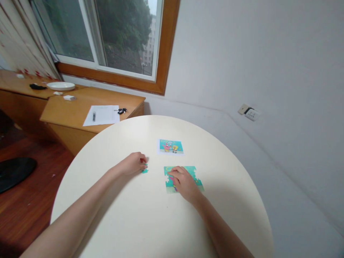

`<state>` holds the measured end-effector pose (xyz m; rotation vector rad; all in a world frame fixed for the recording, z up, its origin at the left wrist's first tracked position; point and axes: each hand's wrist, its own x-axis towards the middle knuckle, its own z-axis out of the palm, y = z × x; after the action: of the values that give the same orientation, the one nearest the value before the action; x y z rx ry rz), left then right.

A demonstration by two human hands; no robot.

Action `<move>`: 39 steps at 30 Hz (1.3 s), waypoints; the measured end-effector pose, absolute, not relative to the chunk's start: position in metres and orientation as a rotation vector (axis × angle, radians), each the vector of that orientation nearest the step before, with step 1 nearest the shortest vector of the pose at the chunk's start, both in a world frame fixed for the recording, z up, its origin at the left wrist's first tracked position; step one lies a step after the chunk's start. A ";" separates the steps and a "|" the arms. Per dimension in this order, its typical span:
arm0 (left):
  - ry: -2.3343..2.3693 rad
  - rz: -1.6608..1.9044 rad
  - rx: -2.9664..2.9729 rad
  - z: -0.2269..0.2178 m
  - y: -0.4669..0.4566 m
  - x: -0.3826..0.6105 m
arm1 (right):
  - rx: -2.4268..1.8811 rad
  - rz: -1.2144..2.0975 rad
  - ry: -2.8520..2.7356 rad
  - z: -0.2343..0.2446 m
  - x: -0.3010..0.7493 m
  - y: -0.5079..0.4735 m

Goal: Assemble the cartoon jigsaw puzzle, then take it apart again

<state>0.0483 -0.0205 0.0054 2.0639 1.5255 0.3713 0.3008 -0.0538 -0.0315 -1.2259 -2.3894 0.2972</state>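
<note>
My left hand is at the middle left of the round table, its fingers curled in a pinch at a small teal puzzle piece. To its right lies a partly joined jigsaw puzzle, teal with a pale sandy lower edge and a pink figure partly covered. My right hand rests over the puzzle's middle with fingers stretched toward its left side, hiding part of it. Gaps show along the puzzle's left and right edges. Behind it lies a printed picture card with cartoon figures on a teal background.
The white round table stands near a wall. At the back left, a wooden desk holds a sheet of paper, keys, a white plate and a small white box. A wall socket is at right.
</note>
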 end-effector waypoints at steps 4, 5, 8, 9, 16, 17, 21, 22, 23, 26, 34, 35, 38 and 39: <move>1.534 0.389 2.062 0.003 -0.020 0.050 | -1.226 0.304 -2.375 -0.031 0.301 -0.054; 1.529 0.391 2.065 0.003 -0.020 0.050 | -1.225 0.306 -2.373 -0.030 0.301 -0.054; 1.521 0.384 2.081 0.000 -0.019 0.050 | -1.228 0.312 -2.369 -0.030 0.301 -0.055; 1.523 0.384 2.090 -0.001 -0.018 0.050 | -1.229 0.313 -2.369 -0.030 0.301 -0.055; 1.555 0.420 2.150 -0.008 -0.016 0.046 | -1.183 0.281 -2.373 -0.035 0.303 -0.052; 1.565 0.430 2.160 -0.008 -0.015 0.045 | -1.181 0.281 -2.369 -0.036 0.303 -0.052; 1.616 0.485 2.168 -0.004 -0.013 0.038 | -1.185 0.301 -2.362 -0.037 0.303 -0.051; 1.624 0.483 2.156 -0.001 -0.013 0.036 | -1.189 0.304 -2.363 -0.036 0.303 -0.052; 1.628 0.469 2.142 0.002 -0.013 0.035 | -1.192 0.307 -2.365 -0.036 0.303 -0.052; 1.619 0.399 2.090 0.013 -0.016 0.032 | -1.195 0.311 -2.366 -0.035 0.303 -0.052; 1.527 0.200 2.037 0.016 -0.020 0.026 | -1.178 0.313 -2.360 -0.035 0.303 -0.052; 1.522 0.173 2.050 0.015 -0.019 0.026 | -1.177 0.315 -2.362 -0.034 0.303 -0.052; 1.525 0.114 2.093 0.014 -0.019 0.025 | -1.184 0.320 -2.366 -0.034 0.303 -0.052; 1.525 0.097 2.102 0.015 -0.019 0.025 | -1.188 0.321 -2.367 -0.034 0.303 -0.052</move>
<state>0.0251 -0.0189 0.0146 2.1024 1.5251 0.0967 0.3029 -0.0522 -0.0342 -1.1876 -2.3668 0.3212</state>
